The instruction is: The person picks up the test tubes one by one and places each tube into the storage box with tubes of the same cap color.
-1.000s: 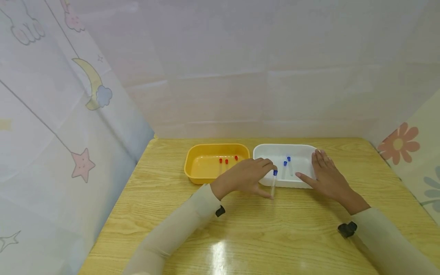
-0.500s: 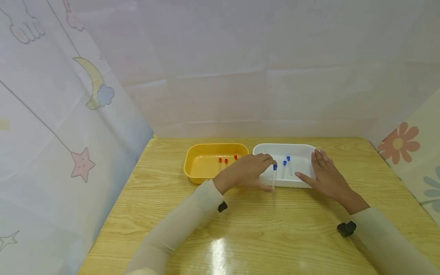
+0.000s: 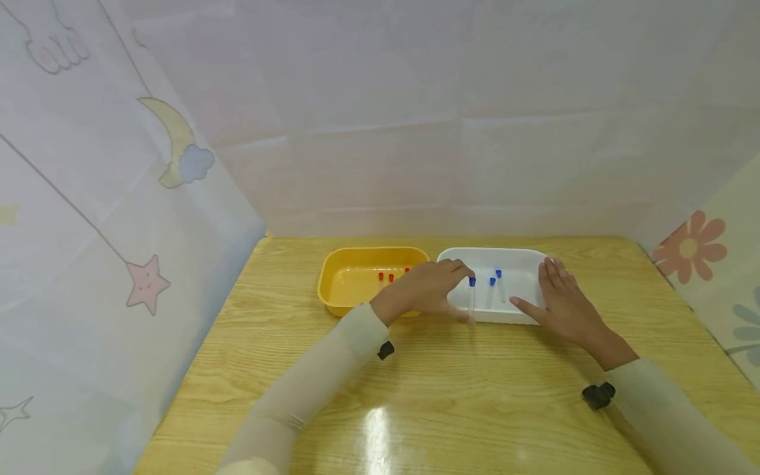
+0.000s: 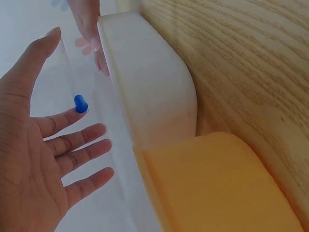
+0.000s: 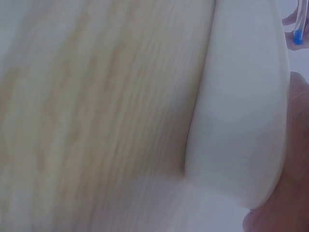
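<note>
My left hand pinches a clear test tube with a blue cap between thumb and index fingertip, over the near left side of a white tray. In the left wrist view the thumb is on the tube's bottom end and the index finger on the blue cap; the other fingers are spread. Two more blue-capped tubes lie inside the white tray. My right hand rests on the tray's right end, fingers extended and thumb at the near rim.
A yellow tray stands left of the white one, close beside it. Several red-capped tubes lie in it, partly hidden behind my left hand. Both trays are near the far edge of the wooden table, with a cloth-covered wall behind.
The left hand has lifted the blue-capped tube and brought it from the tray's near edge to above the tray. The right hand has stayed in place.
</note>
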Action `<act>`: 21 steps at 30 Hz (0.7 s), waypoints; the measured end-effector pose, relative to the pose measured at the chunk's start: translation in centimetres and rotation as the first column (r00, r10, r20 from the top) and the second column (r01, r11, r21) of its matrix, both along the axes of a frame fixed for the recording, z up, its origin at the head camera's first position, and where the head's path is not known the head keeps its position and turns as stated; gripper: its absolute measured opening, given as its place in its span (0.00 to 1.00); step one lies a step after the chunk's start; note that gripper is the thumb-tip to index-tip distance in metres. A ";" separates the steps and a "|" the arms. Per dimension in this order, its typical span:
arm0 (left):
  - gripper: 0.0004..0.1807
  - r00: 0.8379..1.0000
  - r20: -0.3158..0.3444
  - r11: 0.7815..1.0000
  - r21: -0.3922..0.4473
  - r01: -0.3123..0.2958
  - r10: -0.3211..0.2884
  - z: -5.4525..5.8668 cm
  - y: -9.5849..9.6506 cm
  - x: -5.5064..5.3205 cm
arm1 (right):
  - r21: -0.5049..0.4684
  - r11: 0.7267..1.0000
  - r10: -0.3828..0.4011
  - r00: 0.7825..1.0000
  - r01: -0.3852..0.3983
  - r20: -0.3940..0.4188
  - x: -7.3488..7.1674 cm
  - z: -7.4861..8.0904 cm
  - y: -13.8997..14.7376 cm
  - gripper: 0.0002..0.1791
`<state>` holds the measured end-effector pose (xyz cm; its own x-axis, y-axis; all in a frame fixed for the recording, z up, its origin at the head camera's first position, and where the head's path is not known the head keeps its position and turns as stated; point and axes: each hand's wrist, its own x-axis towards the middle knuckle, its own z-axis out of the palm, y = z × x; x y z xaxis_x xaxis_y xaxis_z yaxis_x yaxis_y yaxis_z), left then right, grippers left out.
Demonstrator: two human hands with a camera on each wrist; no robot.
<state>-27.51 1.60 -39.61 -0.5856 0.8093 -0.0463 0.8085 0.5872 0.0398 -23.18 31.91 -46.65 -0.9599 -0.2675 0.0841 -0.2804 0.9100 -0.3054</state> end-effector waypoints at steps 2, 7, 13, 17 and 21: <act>0.51 1.000 -0.010 1.000 -0.005 -0.005 0.005 -0.1 0.1 -0.3 | 0.005 1.000 -0.002 1.000 0.002 -0.001 0.0 0.0 -0.1 0.60; 0.52 0.998 -0.045 0.999 -0.026 -0.036 0.035 -0.1 0.4 -0.7 | 0.016 1.000 -0.003 1.000 0.003 -0.005 -0.1 0.0 -0.1 0.60; 0.53 0.996 -0.061 0.997 -0.029 -0.067 0.065 -0.2 0.6 -1.0 | 0.018 1.000 -0.002 1.000 0.002 -0.001 -0.1 0.0 0.0 0.60; 0.52 0.996 -0.056 0.997 -0.024 -0.068 0.067 -0.3 0.7 -1.2 | 0.016 1.000 -0.004 1.000 0.004 -0.007 -0.1 -0.1 0.0 0.60; 0.53 0.997 -0.037 0.997 -0.020 -0.075 0.075 -0.5 0.9 -1.4 | 0.011 1.000 -0.007 1.000 0.007 -0.014 -0.1 -0.2 0.1 0.60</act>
<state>-28.92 2.51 -40.07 -0.6461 0.7622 -0.0407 0.7628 0.6466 -0.0019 -23.30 31.98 -46.86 -0.9605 -0.2616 0.0946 -0.2780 0.9152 -0.2917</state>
